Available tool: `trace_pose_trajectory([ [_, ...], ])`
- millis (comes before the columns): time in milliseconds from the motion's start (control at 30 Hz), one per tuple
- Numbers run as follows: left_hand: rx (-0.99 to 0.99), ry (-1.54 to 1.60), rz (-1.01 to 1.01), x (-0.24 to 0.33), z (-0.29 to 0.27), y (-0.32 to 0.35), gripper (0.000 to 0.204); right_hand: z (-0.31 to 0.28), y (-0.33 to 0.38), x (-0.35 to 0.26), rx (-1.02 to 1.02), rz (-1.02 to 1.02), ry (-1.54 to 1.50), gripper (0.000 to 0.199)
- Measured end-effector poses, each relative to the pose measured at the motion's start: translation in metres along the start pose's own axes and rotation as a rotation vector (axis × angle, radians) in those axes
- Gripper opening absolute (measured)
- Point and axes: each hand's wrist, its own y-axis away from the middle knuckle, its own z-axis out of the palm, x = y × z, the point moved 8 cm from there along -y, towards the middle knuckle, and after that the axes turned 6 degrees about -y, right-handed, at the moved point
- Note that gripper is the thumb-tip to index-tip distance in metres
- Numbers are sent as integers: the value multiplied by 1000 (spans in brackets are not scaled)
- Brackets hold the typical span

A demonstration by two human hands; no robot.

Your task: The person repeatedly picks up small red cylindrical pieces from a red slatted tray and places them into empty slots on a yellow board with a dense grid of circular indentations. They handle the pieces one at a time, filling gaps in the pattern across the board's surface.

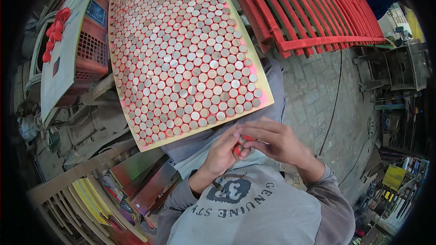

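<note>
My left hand (220, 152) and my right hand (279, 141) meet in front of my chest, fingers curled together. Between their fingertips they hold small rounded red pieces (237, 149); fingers partly cover these, so their exact kind is unclear. Just beyond the hands, a pale board (268, 91) lies tilted across my lap. Rows of small round wooden discs (181, 102) with red edges cover nearly all of it, packed closely together.
On the left, a white panel (63, 70) bears several glossy red pieces (55, 31), beside a red plastic crate (92, 47). Red slatted frames (313, 11) stand at the upper right. A dark cable (335, 104) crosses the brick floor. Wooden slatted parts (72, 199) lie lower left.
</note>
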Motion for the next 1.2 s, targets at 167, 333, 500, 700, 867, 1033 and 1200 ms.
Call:
trace_pose_trajectory([
  [167,-1,-35,81,-1,1,2,25,-1,-3,-5,66,-54,30,44],
  [333,7,-54,96,3,-4,1,29,-8,-9,-16,25,-78,-19,35],
  [500,62,-96,130,11,-4,3,24,-11,-10,-32,-2,-147,-9,32],
  [700,-68,-57,212,29,18,3,55,11,-7,-31,-151,-108,82,26],
  [867,-7,-2,117,20,15,1,75,30,-8,-23,-257,-83,68,22],
  [1033,-25,72,86,23,21,4,78,29,-9,-23,-270,-84,9,23],
  [1200,-42,-82,187,21,13,10,75,-55,-37,-32,-159,1,36,27],
])
